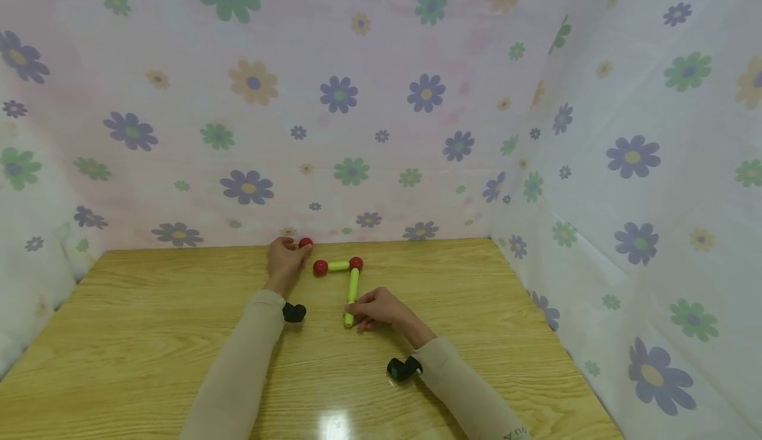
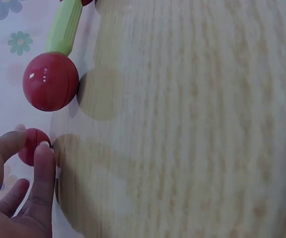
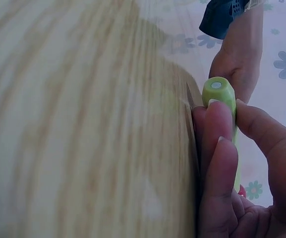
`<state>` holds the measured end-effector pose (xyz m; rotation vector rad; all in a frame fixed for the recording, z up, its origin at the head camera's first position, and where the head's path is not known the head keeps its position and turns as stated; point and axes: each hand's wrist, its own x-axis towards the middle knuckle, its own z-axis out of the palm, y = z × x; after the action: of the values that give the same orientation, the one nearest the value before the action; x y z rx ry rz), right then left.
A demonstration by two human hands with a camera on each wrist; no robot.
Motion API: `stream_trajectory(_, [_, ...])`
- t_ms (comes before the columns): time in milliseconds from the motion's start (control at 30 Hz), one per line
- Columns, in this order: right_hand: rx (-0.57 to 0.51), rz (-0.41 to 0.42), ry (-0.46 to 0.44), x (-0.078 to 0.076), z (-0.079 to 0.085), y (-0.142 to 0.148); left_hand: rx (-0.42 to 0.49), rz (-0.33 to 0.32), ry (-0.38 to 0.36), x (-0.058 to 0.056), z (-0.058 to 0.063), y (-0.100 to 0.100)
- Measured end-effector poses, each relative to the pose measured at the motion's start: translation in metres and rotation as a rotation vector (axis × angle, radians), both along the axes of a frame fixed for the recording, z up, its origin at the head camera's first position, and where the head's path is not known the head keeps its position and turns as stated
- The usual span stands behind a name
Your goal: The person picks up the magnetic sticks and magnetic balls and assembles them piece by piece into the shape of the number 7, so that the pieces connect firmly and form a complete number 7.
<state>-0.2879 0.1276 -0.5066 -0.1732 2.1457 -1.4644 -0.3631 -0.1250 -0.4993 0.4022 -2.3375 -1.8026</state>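
Near the table's back edge my left hand (image 1: 284, 261) pinches a loose red ball (image 1: 306, 243) (image 2: 28, 148) between thumb and fingers. To the right of it, another red ball (image 1: 320, 268) sits at one end of a short yellow-green rod (image 1: 339, 266). That rod joins a corner red ball (image 1: 356, 263), from which a longer yellow-green rod (image 1: 354, 283) runs toward me. My right hand (image 1: 383, 306) grips this longer rod near its free end. A round silvery spot shows on the rod's end face (image 3: 216, 86) in the right wrist view.
All of this lies on a wood-grain table (image 1: 428, 274). A flowered sheet (image 1: 381, 162) hangs along the table's back edge, and more of it hangs at both sides. Each wrist wears a small black camera, one on the left (image 1: 294, 312) and one on the right (image 1: 401, 368).
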Motion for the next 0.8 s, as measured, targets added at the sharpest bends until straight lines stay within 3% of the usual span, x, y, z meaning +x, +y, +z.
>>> stream_trajectory(333, [0.015, 0.014, 0.001, 0.002, -0.003, -0.002, 0.039, 0.003, -0.004, -0.011, -0.005, 0.001])
stream_trajectory(500, [0.013, 0.016, 0.004, 0.002, -0.002, -0.003, 0.040, -0.019, -0.017, -0.011, -0.008, -0.003])
stream_trajectory(800, [0.015, 0.017, 0.008, -0.003, -0.004, -0.001, 0.148, -0.167, -0.037, 0.003, -0.008, -0.024])
